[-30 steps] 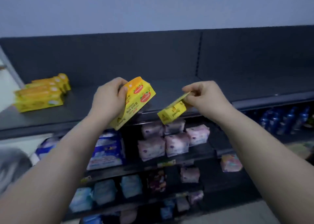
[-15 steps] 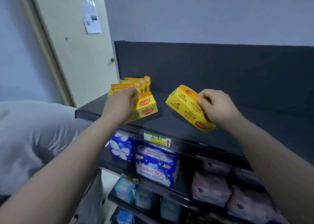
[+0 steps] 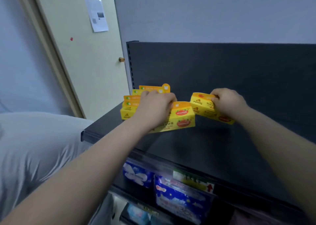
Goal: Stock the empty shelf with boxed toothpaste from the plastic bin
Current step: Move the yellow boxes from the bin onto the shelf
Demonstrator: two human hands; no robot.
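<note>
Both hands are out over the dark shelf [image 3: 205, 148], mid-frame. The left hand [image 3: 153, 105], palm down, curls its fingers over the top of a yellow toothpaste box [image 3: 182, 117], just beside the stacked yellow boxes [image 3: 130, 105] at the shelf's left end. The right hand [image 3: 229, 103], right of centre, grips a second box [image 3: 202, 105], which tilts down to the right. Both forearms reach in from the bottom corners.

Glossy yellow cardboard boxes [image 3: 181, 117] on a matt dark shelf [image 3: 205, 148]; shiny plastic packs [image 3: 181, 199] below.
</note>
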